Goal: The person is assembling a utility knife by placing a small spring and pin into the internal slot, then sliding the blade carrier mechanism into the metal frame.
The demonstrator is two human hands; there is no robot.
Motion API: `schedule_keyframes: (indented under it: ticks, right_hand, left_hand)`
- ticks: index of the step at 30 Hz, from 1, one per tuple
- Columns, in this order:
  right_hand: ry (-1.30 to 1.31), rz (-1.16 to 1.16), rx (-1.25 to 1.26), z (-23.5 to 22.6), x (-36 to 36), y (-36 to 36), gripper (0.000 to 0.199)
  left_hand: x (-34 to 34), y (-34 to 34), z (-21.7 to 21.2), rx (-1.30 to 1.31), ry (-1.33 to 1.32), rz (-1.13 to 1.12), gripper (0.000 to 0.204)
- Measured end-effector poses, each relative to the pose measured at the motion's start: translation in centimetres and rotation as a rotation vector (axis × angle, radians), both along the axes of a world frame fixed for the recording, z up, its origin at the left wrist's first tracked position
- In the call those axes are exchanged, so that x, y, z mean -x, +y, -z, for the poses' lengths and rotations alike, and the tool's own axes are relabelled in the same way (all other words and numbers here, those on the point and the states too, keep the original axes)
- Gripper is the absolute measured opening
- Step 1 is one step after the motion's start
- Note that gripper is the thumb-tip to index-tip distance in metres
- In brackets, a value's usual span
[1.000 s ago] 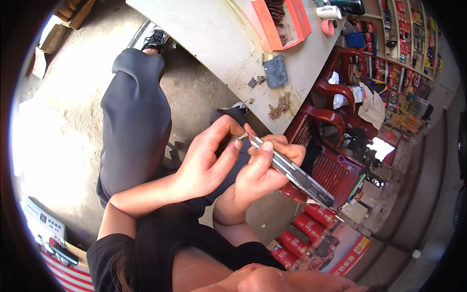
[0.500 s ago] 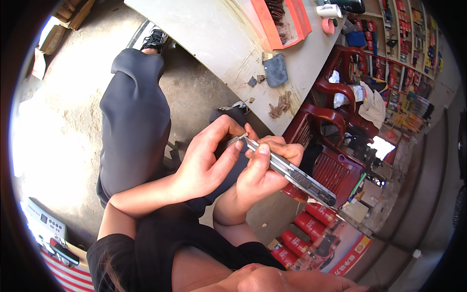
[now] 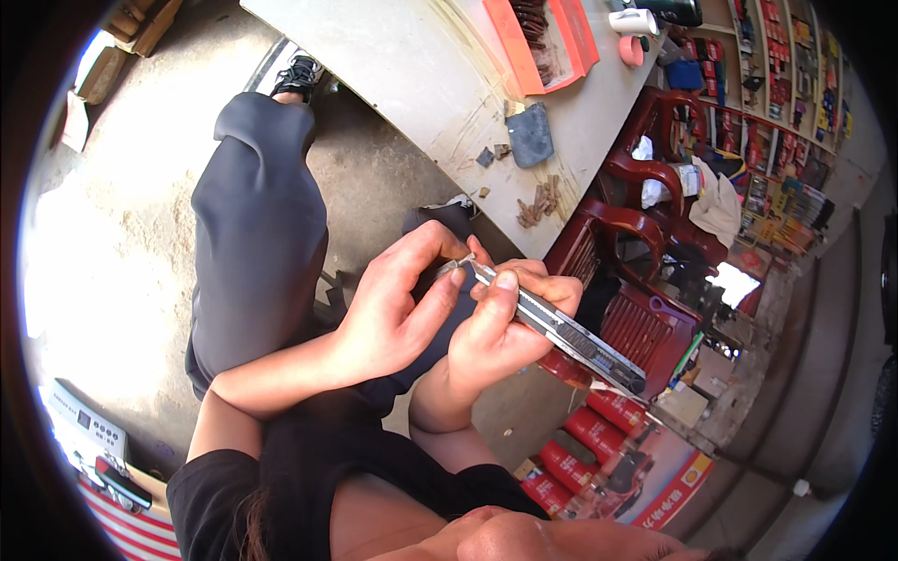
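Note:
My right hand (image 3: 505, 323) is closed around a grey and black snap-off utility knife (image 3: 582, 343), its thumb pressed along the body. The knife's handle end points to the lower right, and its blade end reaches up to the fingers of my left hand (image 3: 402, 294). Between thumb and fingertips my left hand pinches a small, thin, light piece (image 3: 453, 268), mostly hidden by the fingers. Blade tip and piece meet, or nearly so; I cannot tell which. Both hands are close together over my lap.
Beyond my hands stands a white table (image 3: 412, 84) with an orange-red open box (image 3: 547, 42), a dark flat slab (image 3: 530, 136), brown scraps (image 3: 540, 202), a white mug (image 3: 632, 21) and a pink cup (image 3: 631, 50). Dark red wooden chairs (image 3: 622, 229) stand right, near stocked shelves (image 3: 786, 84).
The knife has rolled slightly in my right hand, showing more of its flat side, and its blade end has shifted a little. My left hand keeps its pinch nearly unmoved.

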State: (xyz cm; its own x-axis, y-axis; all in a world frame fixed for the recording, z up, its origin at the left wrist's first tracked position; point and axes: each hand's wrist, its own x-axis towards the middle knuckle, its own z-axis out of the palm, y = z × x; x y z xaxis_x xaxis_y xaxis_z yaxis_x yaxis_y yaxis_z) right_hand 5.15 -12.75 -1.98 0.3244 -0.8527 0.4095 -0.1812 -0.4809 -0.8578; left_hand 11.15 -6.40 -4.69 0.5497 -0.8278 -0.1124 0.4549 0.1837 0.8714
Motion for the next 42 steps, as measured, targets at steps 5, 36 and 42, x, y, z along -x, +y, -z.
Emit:
schedule_keyframes:
  ticks: [5, 36, 42]
  right_hand:
    - [-0.007, 0.036, 0.024, -0.3, 0.0, 0.0, 0.016]
    - [-0.009, -0.011, 0.043, -0.1, 0.2, 0.0, 0.018]
    - [0.007, -0.026, 0.059, 0.0, 0.2, -0.2, 0.015]
  left_hand:
    - [0.0, 0.0, -0.1, 0.006, -0.04, 0.001, 0.011]
    - [0.0, -0.1, 0.0, 0.032, -0.112, -0.016, 0.011]
    - [-0.1, -0.1, 0.0, 0.017, -0.131, -0.015, 0.011]
